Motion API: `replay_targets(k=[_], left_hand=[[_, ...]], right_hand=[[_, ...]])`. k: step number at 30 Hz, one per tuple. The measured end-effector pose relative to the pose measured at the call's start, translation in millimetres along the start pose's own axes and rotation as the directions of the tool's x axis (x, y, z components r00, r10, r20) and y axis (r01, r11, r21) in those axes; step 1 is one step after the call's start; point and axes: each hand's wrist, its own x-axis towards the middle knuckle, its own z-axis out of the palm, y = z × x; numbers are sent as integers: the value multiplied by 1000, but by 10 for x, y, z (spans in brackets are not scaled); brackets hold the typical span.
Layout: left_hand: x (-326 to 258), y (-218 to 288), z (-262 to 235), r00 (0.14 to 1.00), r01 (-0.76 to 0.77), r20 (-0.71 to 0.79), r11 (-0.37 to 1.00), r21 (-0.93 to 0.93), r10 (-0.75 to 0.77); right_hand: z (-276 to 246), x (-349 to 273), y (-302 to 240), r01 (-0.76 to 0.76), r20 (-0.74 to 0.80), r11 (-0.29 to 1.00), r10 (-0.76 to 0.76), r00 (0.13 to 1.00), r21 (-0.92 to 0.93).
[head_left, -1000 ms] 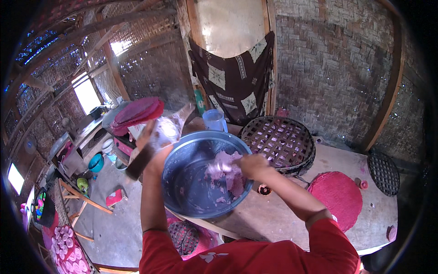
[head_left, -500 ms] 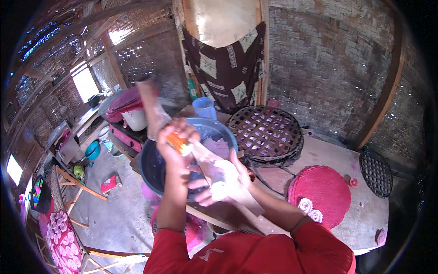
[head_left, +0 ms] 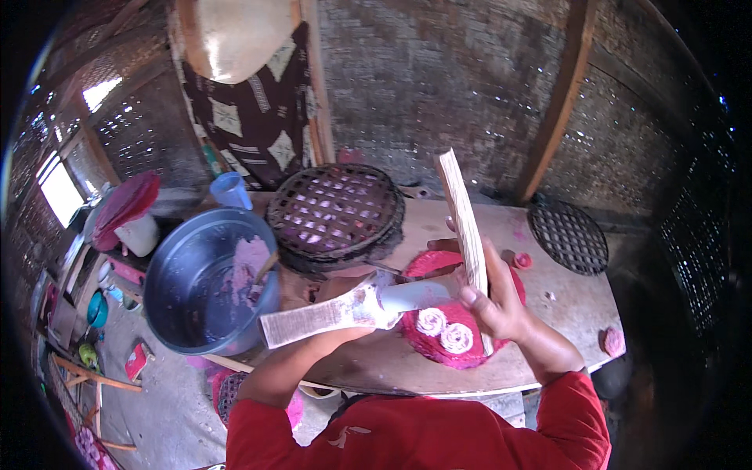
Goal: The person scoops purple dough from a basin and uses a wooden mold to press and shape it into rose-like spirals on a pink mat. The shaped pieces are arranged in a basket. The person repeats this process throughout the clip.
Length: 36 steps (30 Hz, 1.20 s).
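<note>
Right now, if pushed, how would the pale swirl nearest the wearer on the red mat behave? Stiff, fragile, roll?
The pale swirl is probably soft and fragile: it looks like thin looped strands. It likely won't roll, since it lies flat on the red mat. Probably light, being smaller than the right hand.

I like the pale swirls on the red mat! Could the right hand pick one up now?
Probably not: the right hand is near the pale swirls, but it is already gripping a wooden bar.
</note>
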Motion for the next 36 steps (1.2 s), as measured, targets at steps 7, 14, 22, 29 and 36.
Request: replay_targets(k=[7,14,22,29,36], left_hand=[[474,666,281,823,157,565,980,-126,-59],[636,728,932,718,-31,574,842,-539,394],[1295,696,959,702,-221,287,582,-782,652],[2026,1145,915,897,172,-49,-450,-877,439],[2329,550,2607,940,341,244,-629,-699,238]], right_hand=[[-459,-435,-197,58,155,946,-8,988,-320],[-526,-848,19,-138,113,937,183,977,-322],[-1271,-1661,198,-757,529,385,547,648,528],[-986,-2058,424,-509,457,174,265,849,843],[-1205,-2320,768,-466,341,71,586,735,882]])
